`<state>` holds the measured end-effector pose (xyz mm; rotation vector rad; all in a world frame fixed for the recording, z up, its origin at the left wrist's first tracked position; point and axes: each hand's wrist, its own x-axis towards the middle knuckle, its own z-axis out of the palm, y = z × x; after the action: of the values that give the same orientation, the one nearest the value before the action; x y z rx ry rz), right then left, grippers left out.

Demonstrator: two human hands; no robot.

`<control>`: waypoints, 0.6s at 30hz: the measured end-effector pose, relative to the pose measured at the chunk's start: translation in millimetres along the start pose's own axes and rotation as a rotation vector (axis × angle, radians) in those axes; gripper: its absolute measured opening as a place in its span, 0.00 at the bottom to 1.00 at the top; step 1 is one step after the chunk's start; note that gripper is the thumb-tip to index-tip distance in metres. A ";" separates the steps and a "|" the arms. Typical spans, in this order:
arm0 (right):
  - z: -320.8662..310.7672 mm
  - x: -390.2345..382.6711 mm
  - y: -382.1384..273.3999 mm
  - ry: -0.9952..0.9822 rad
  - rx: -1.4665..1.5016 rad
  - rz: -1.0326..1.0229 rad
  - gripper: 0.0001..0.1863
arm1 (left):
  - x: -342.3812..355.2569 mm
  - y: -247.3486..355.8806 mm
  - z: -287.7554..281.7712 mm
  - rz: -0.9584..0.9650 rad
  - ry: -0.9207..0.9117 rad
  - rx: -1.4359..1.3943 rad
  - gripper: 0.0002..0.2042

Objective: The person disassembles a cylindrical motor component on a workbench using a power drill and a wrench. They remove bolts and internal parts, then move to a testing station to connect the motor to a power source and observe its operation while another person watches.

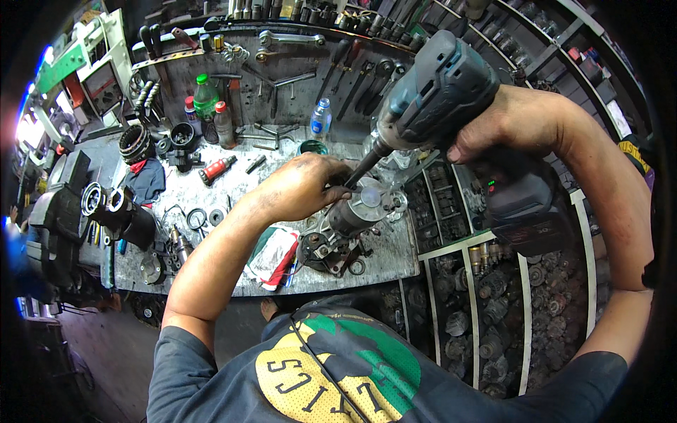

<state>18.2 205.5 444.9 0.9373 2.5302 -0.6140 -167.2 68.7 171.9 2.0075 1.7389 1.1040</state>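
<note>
My right hand (486, 127) grips a cordless impact wrench (434, 88), raised at the right, with its dark battery hanging below the wrist. From its nose a long dark bit (367, 166) slants down and left to the starter motor (352, 215). The motor stands upright near the bench's front edge, its round metal cap uppermost. At the motor's upper left edge is my left hand (307, 185), fingers curled in beside the bit's lower end. Those fingers hide the bit's tip and whatever they pinch.
A red-and-white cloth (276, 257) lies left of the motor on the worn workbench (247, 190). Further left are a red cylindrical part (217, 170), a dark motor housing (130, 222) and a bench vise (56, 211). Bottles (205, 99) stand behind; parts shelves (486, 296) fill the right.
</note>
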 end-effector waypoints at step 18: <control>51.6 -55.2 200.9 0.355 0.717 -0.487 0.36 | 8.7 38.9 24.3 -0.188 0.410 -0.388 0.11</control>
<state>203.5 287.7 374.4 0.6549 2.9207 -1.7172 -122.3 73.9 183.6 1.4291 1.6760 1.7188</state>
